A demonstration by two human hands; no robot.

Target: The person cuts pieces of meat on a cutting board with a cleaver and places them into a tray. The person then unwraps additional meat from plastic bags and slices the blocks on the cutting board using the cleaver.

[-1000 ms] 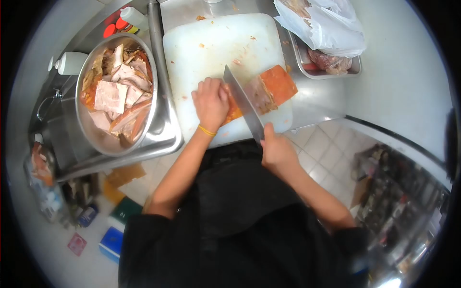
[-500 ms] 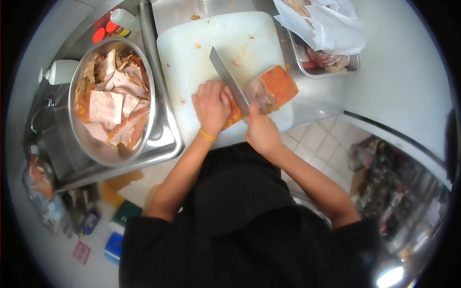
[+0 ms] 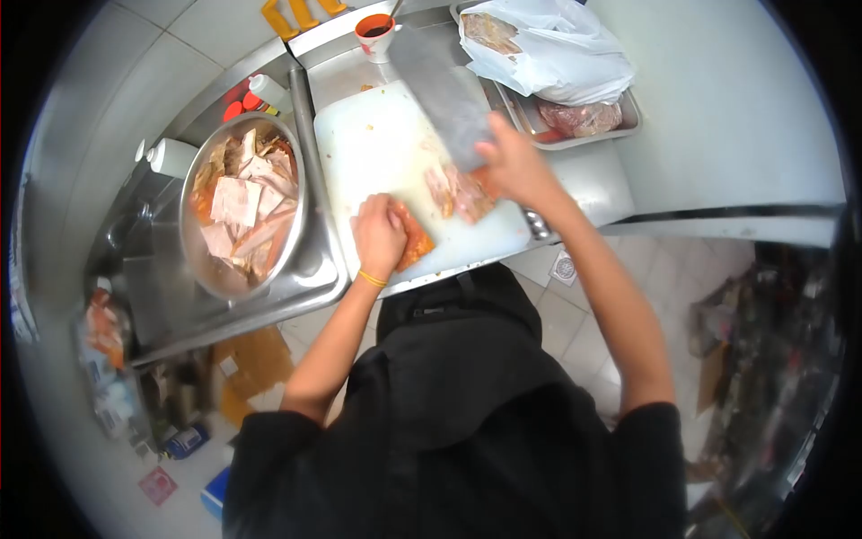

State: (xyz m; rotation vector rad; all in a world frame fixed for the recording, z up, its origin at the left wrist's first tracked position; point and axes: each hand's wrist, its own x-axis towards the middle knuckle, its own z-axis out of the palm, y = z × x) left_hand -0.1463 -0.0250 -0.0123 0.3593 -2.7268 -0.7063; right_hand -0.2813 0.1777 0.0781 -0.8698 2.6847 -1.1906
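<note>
Left hand: the nearer of the two, its back up [image 3: 379, 238], fingers drawn together and bent down over the meat; from here I cannot tell whether they pinch or only press. It has stayed with the same piece.
Orange-skinned piece: on the near part of the board [image 3: 414, 241], against that hand.
Loose meat: pale, ragged pieces [image 3: 462, 194] just to the right, well clear of the held piece; they now look opened out, where a moment ago they made a tighter block.
Right hand: closed around the handle end [image 3: 514, 163], above the right side of the board.
Cleaver: blurred [image 3: 440, 99], swung up and away from between the meats, tip toward the far edge. I take that as the blade freed, with the portions already parted.
Cutting board: pale, dotted with scraps [image 3: 355, 157], under all the meat.
Steel basin: off to the left [image 3: 301, 193], heaped with sliced meat [image 3: 242, 211].
Metal tray: beyond, on the right [image 3: 638, 117], with wrapped meat [image 3: 579, 119] and a white plastic bag [image 3: 552, 54].
Cup: past the board [image 3: 375, 36], dark liquid inside.
</note>
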